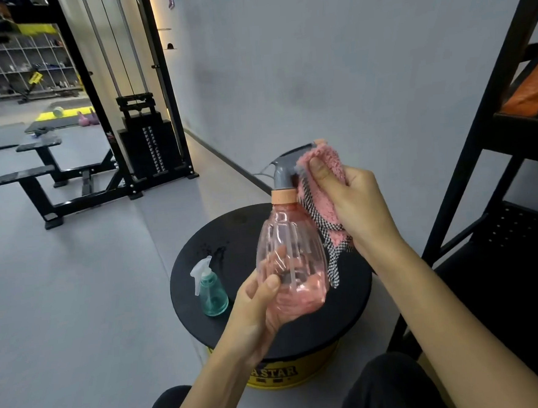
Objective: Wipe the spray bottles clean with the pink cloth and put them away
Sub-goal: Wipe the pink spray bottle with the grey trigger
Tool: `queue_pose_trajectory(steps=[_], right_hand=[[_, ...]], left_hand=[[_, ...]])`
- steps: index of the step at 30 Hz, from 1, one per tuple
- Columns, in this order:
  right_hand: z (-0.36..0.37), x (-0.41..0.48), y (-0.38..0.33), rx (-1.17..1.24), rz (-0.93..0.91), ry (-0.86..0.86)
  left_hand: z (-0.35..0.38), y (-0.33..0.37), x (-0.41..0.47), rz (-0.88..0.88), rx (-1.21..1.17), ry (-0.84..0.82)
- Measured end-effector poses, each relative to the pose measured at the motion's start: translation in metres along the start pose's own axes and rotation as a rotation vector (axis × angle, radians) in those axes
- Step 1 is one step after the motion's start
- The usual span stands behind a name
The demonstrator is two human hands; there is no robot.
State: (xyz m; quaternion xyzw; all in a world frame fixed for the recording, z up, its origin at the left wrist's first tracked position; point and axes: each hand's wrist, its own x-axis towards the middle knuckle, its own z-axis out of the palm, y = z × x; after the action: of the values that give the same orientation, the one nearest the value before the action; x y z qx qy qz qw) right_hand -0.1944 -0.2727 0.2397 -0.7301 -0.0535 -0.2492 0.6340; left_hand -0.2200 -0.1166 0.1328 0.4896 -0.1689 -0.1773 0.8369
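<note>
My left hand [262,303] grips the base of a clear pink spray bottle [288,250] and holds it upright above a round black stool top [357,302]. The bottle has an orange collar and a grey spray head. My right hand [353,198] holds the pink cloth [324,187], with its black-and-white checked edge hanging down, pressed against the right side of the grey spray head. A small teal spray bottle [212,292] with a white trigger stands on the left part of the stool.
The stool has a yellow base [304,370] with lettering. A black metal shelf rack [492,143] holding an orange bag stands at the right. A black weight machine [144,142] and benches fill the left background. A grey wall runs behind the stool.
</note>
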Motion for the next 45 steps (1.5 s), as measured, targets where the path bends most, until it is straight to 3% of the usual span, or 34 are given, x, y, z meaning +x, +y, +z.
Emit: queue_pose_trajectory(steps=[9,17,22,28,31,37,42,45], right_hand=[[0.006,-0.011,0.017,-0.013,0.02,0.013],[0.008,0.002,0.008,-0.062,0.001,0.069],[0.014,-0.004,0.01,-0.055,0.003,0.052],[0.008,-0.014,0.021,0.044,0.151,-0.003],[-0.004,-0.01,0.021,0.101,0.174,0.075],[-0.021,0.018,-0.023,-0.005,-0.173,0.176],[-0.019,0.027,-0.044,-0.337,-0.418,-0.043],[-0.01,0.027,-0.032,-0.532,-0.466,-0.183]], left_hand=[[-0.002,-0.001,0.003,-0.005,-0.115,0.063],[-0.001,-0.006,0.001,-0.034,-0.016,0.008],[0.006,-0.001,0.004,-0.006,-0.092,0.083],[0.0,0.008,0.005,0.001,-0.096,0.116],[-0.006,0.007,0.002,-0.01,-0.096,0.103],[-0.009,0.002,-0.003,-0.071,-0.08,0.086],[-0.006,0.001,-0.006,-0.064,-0.058,0.064],[-0.005,0.001,-0.007,-0.046,-0.041,0.035]])
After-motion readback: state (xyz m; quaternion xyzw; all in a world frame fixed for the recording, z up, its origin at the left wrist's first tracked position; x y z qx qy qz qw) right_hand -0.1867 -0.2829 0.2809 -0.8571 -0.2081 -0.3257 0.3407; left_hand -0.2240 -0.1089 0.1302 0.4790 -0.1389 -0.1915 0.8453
